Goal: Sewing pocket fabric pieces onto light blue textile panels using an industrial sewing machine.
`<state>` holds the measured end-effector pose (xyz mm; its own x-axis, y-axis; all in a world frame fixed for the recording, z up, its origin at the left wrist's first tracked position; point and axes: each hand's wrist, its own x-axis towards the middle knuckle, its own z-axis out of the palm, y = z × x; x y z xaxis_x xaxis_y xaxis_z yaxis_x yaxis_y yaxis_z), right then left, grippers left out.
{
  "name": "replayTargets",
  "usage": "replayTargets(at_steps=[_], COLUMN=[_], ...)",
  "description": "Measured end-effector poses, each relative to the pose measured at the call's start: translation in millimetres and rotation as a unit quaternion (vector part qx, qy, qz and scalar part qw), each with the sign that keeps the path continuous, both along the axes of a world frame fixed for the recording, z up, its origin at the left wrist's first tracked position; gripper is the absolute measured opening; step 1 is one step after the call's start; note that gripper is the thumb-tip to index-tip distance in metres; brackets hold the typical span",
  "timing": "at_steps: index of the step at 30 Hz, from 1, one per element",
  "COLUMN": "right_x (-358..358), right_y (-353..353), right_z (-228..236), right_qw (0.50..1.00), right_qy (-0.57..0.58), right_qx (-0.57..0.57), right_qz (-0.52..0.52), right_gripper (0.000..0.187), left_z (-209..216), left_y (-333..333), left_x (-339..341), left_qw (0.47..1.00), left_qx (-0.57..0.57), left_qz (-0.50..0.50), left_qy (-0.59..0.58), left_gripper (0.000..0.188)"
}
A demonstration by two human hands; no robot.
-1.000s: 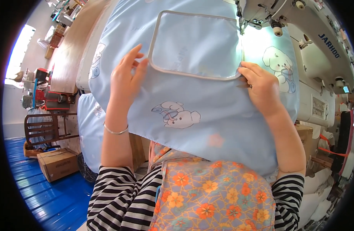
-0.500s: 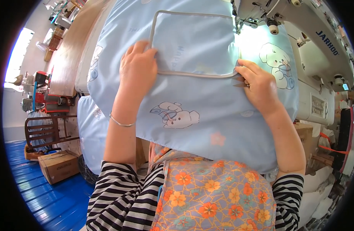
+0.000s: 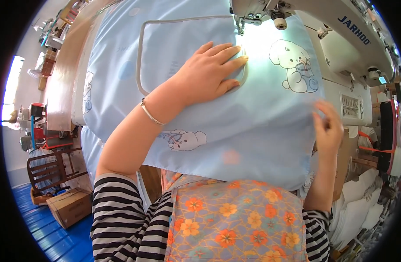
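Observation:
My left hand [image 3: 213, 72] lies flat with its fingers spread on a light blue printed cloth [image 3: 261, 126]. Its fingertips touch the right side of a grey-bordered rectangular panel [image 3: 159, 52], close to the lit presser foot [image 3: 240, 29] of a sewing machine [image 3: 335, 48]. At the cloth's right edge is my right hand [image 3: 328, 129], smeared by motion with its fingers partly bent. Whether anything sits in its palm cannot be made out. Cartoon puppies are printed on the cloth, one right of the panel and one partly behind my left forearm.
The cloth spreads over the machine table and hangs toward my flowered apron [image 3: 239, 218]. A wooden tabletop [image 3: 63, 96] stands at the left. On the blue floor are a cardboard box [image 3: 69, 207] and a brown slatted chair [image 3: 47, 170]. White material [image 3: 357, 201] is piled at lower right.
My left hand has moved from the panel's left border to its right side. My right hand has left the panel's corner for the cloth's right edge; metal blades seen there before no longer show.

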<state>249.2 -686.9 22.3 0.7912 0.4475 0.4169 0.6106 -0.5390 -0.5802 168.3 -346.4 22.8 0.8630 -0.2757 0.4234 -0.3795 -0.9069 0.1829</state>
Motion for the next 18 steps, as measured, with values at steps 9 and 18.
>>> replayTargets(at_steps=[9, 18], right_x=[-56, -57], right_y=[-73, -76], right_z=[-40, -38], right_qw=[0.849, 0.872], right_qy=[0.49, 0.46], right_qx=[0.085, 0.086], right_qz=[-0.181, -0.142], right_gripper=[0.02, 0.023], left_z=[7, 2], left_y=[-3, -10], left_x=[4, -4], left_qw=[0.998, 0.998], left_qx=[0.044, 0.042], left_qz=[-0.046, -0.015], left_qy=[-0.002, -0.04], left_gripper=[0.035, 0.03])
